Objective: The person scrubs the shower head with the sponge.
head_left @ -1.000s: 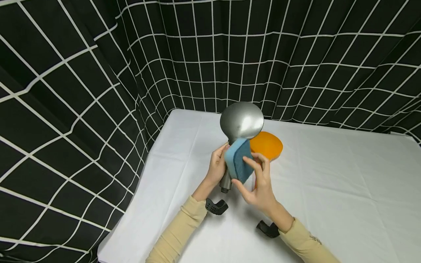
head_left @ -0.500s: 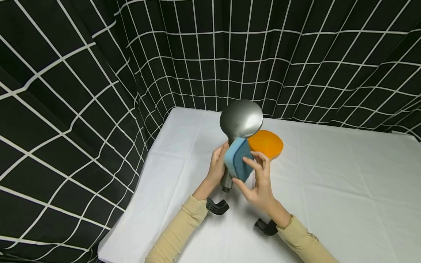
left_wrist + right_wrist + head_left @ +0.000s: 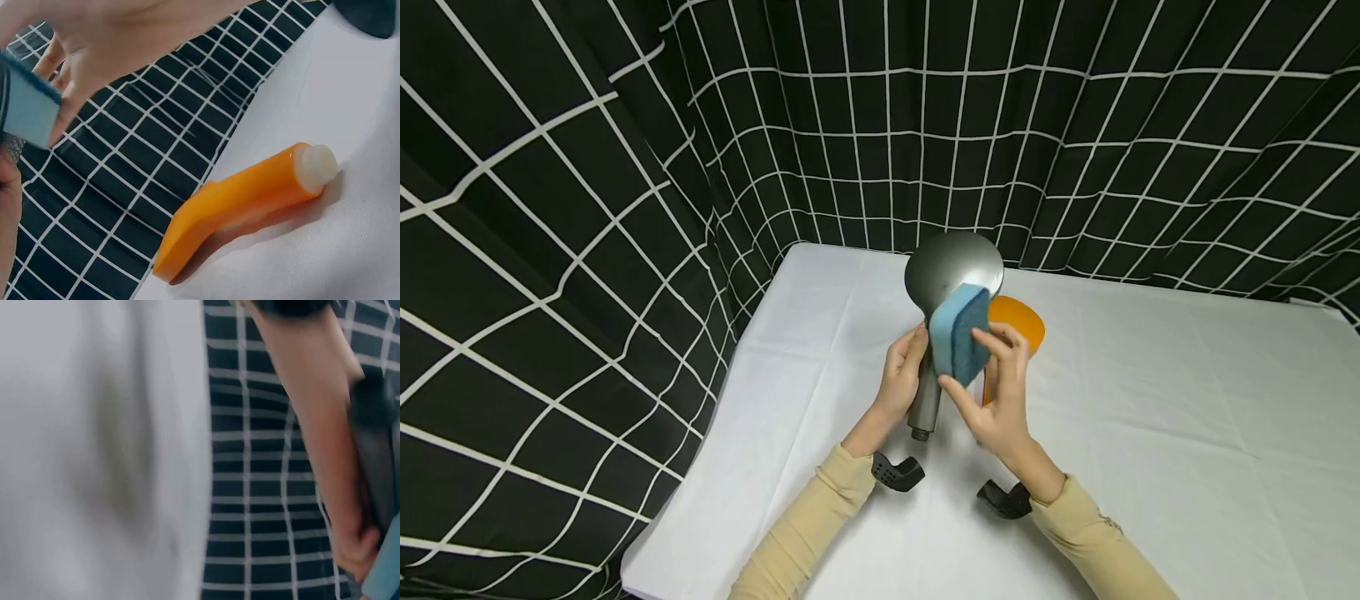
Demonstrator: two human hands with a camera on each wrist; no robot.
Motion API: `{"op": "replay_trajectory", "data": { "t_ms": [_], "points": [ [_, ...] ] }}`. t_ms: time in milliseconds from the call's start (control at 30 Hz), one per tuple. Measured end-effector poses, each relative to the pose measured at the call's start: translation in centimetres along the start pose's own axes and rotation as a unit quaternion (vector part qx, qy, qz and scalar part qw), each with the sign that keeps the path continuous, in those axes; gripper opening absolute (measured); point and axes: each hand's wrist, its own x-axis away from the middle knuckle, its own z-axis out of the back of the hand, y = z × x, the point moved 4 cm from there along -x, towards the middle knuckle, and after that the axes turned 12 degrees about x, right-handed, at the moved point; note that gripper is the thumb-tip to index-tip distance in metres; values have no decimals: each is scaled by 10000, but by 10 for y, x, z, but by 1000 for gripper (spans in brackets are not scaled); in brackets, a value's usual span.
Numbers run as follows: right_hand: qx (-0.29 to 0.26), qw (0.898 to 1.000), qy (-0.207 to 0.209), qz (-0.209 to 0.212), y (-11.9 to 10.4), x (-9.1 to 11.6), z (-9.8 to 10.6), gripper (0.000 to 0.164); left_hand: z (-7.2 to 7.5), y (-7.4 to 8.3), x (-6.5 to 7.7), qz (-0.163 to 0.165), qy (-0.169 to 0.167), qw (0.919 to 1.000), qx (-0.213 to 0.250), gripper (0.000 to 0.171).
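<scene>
My left hand (image 3: 901, 379) grips the handle of a dark grey shower head (image 3: 943, 260), its round head up and away from me and its threaded end toward me. A light blue sponge (image 3: 946, 333) with a darker scouring side is pinched between the thumb and fingers of my right hand (image 3: 1006, 400). The sponge overlaps the neck and lower edge of the round head, soft side toward it. Behind the right hand lies an orange shower head (image 3: 1019, 323), partly covered by that hand and the sponge. Its white threaded end shows in the left wrist view, on the orange handle (image 3: 244, 194).
A white cloth (image 3: 1150, 417) covers the table. Dark curtains (image 3: 917, 125) with a white grid hang behind it and along the left. Black wrist mounts (image 3: 898, 473) jut inward below both hands. The right wrist view is largely blurred white.
My right hand has moved the sponge up and slightly right, from the grey shower head's handle to its neck and round head. My left hand has barely moved.
</scene>
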Motion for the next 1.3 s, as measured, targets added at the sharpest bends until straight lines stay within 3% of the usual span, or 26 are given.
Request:
{"op": "replay_trajectory", "data": {
  "t_ms": [200, 333, 433, 600, 733, 867, 1067, 1300],
  "points": [
    [-199, 9932, -1139, 110, -17, 35, -4, 54, 11, 5, -3, 10, 718, 9974, 107, 34],
    [-5, 9860, -1661, 120, -26, 52, -3, 53, 13, 18, -5, -157, 1222, 9922, -161, 32],
    [78, 9820, -1885, 120, -26, 58, -1, 54, 14, 25, -7, -157, 1348, 9894, -513, 30],
    [445, 9788, -1998, -51, -3, 65, 10, 61, 20, 16, -6, 294, 1294, 9889, -661, 30],
    [1249, 9731, -1824, -651, 25, 59, 35, 63, 30, -2, -1, 943, 1413, 9822, -797, 34],
    [2097, 9511, -1747, -1444, 47, 52, 66, 64, 40, -17, 5, 1513, 1738, 9678, -1012, 35],
    [2959, 9009, -1950, -2507, 69, 59, 100, 63, 50, -33, 8, 1763, 1977, 9548, -1349, 37],
    [3822, 8560, -2401, -2521, 79, 72, 110, 65, 61, -54, 11, 1854, 1986, 9516, -1435, 47]
  ]
}}
